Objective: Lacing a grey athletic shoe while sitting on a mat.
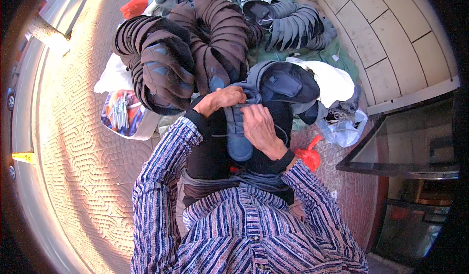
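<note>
A grey-blue shoe upper (236, 122) lies on my lap between my thighs, its rounded end toward me. My left hand (222, 100) comes in from its left with fingers pinched at the upper's lacing area. My right hand (263, 130) rests over its right side, fingertips bent together close to the left ones. A thin grey lace (279, 128) loops beside the right hand; the fingers hide exactly what each one pinches. More dark blue-grey shoe uppers (288, 81) sit just beyond my right hand.
Long curved stacks of brown shoe uppers (215, 34) lie ahead, with grey stacks (298, 27) at the far right. A bag of thin silvery sticks (121, 112) stands left. Red plastic bag (309, 154), clear bag (346, 130), tiled wall (391, 34) and glass-fronted frame (405, 147) are right.
</note>
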`<state>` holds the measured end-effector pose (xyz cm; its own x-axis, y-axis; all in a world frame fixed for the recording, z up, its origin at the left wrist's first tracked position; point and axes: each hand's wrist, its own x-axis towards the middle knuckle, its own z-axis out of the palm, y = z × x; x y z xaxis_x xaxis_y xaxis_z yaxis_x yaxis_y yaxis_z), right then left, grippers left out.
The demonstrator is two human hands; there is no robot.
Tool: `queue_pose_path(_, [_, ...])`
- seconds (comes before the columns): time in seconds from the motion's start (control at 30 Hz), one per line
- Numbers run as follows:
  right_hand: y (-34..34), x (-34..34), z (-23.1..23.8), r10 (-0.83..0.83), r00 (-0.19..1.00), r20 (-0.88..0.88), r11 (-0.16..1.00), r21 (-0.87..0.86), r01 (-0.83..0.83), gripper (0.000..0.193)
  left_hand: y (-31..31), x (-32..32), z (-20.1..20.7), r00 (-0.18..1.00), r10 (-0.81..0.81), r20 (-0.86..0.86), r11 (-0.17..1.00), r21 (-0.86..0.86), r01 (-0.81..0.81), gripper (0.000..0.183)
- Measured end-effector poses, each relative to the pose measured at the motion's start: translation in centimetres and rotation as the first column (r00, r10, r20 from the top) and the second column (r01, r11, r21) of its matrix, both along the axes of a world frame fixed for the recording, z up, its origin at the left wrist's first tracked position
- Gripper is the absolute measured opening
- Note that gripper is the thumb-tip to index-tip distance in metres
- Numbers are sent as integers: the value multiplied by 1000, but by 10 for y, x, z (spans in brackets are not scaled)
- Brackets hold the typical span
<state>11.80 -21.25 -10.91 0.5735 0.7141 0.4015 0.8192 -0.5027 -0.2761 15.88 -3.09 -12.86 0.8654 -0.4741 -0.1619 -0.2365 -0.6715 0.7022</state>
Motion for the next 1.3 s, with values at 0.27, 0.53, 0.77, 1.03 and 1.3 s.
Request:
queue_pose_path(0.27, [28, -28, 53, 379, 924, 51, 909, 167, -382, 7, -1, -22, 20, 887, 445, 126, 830, -430, -355, 26])
queue_pose_path(0.53, [37, -110, 58, 737, 668, -99, 665, 283, -691, 12, -32, -96, 32, 741, 456, -492, 756, -225, -615, 27])
queue_pose_path(0.77, [-61, -8, 11, -153, 877, -455, 986, -9, 167, 10, 41, -126, 45, 489, 233, -841, 277, -424, -862, 12])
queue_pose_path(1.03, [-42, 10, -2, -59, 912, -405, 992, 74, 98, 11, -8, -129, 9, 657, 410, 633, 819, 63, -570, 29])
queue_pose_path(1.3, [-26, 32, -4, 76, 936, -344, 987, -105, -119, 14, -32, -109, 19, 817, 435, 378, 870, 56, -489, 20])
